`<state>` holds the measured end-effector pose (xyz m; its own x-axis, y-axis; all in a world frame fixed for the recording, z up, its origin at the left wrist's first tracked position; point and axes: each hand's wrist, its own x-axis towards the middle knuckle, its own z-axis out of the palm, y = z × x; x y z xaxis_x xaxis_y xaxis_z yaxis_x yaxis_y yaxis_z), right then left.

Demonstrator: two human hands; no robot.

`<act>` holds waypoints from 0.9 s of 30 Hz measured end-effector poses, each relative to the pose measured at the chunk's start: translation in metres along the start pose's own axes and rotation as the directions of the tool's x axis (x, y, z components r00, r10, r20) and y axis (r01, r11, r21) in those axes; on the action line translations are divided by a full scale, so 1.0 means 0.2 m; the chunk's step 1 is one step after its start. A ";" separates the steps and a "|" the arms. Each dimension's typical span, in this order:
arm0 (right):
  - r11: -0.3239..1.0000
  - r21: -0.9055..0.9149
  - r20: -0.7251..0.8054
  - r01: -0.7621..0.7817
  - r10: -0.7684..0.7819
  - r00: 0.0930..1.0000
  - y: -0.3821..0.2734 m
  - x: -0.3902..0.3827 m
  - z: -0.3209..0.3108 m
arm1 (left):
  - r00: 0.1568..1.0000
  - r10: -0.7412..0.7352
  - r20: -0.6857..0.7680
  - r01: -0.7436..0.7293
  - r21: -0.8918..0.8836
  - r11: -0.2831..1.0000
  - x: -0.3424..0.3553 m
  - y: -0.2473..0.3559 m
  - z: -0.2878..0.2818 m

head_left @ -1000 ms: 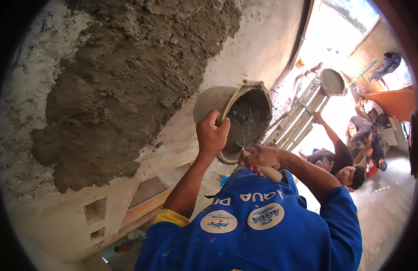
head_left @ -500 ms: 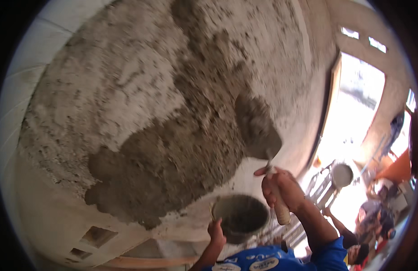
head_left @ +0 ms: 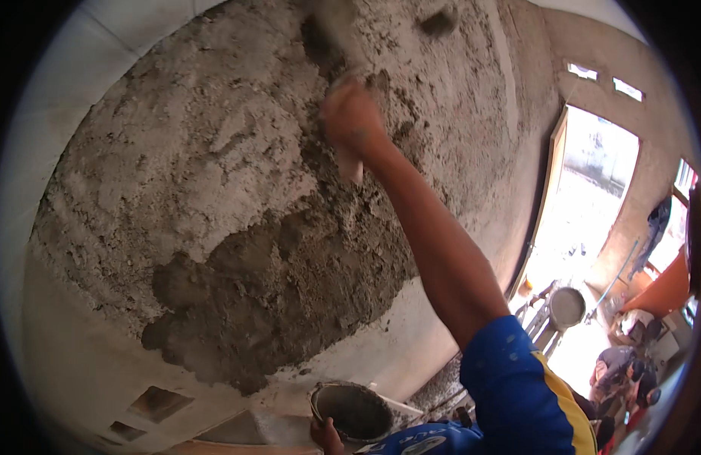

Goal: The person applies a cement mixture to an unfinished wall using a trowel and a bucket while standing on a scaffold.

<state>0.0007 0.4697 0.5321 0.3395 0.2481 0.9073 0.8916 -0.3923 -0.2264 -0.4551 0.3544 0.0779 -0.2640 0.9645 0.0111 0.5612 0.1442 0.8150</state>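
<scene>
The fingers of the right hand (head_left: 352, 115), at the upper centre of the frame, are clamped around the pale, cylindrical handle of a trowel (head_left: 351, 168); its blade, toward the upper edge, is too blurred to tell whether it touches the surface behind. At the bottom centre, the left hand (head_left: 325, 435) has its thumb against the left side of a round, dark grey, mortar-smeared bucket (head_left: 355, 409), with the fingers closed on it, though partly hidden. The bucket is tilted, its mouth facing the viewer and grey inside. Behind the right hand spreads a rough, pale grey plastered wall (head_left: 222, 152), with a broad patch of wet, dark brown-grey mortar (head_left: 282, 296) across the centre and lower left of it. A blurred dark clump (head_left: 438, 23) shows near the upper edge, right of the trowel. From the right hand the bare forearm runs down to a blue sleeve with a yellow stripe (head_left: 510, 379) at the lower right of centre. Farther out, a second round grey bucket (head_left: 568, 307) stands at the right, below a bright, tall rectangular doorway (head_left: 599, 171). Near the lower right corner, a co-worker in dark clothing (head_left: 614, 370) bends forward, beneath an orange panel (head_left: 660, 284).
</scene>
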 end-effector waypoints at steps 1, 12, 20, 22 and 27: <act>0.957 0.290 0.222 0.013 -0.080 0.972 -0.14 -0.17 -0.03 | 1.000 -0.021 -0.019 0.022 0.027 0.999 0.03 -0.09 -0.06; 0.779 0.352 0.922 -0.519 -0.385 0.048 0.32 -2.62 -0.49 | 0.910 0.269 0.315 -0.319 0.120 0.940 0.08 0.11 0.20; 0.776 0.619 0.768 -0.120 -0.631 -0.111 0.44 -3.10 -0.33 | 0.558 0.556 0.616 -0.639 -0.107 0.761 -0.11 0.81 0.37; 0.788 0.595 0.793 -0.159 -0.607 -0.042 0.45 -3.05 -0.39 | 0.494 0.614 0.616 -0.673 -0.176 0.718 -0.12 0.92 0.40; 0.315 -0.304 0.850 -0.899 -0.336 -0.405 0.25 -2.41 -0.68 | 0.472 0.511 0.718 -0.451 -0.301 0.840 -0.12 1.11 0.41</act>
<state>-0.1585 0.2104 0.1317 -0.1819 0.7845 -0.5929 -0.1160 -0.6159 -0.7793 -0.2602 0.3814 0.2115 0.7253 0.6884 0.0053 0.3547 -0.3803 0.8541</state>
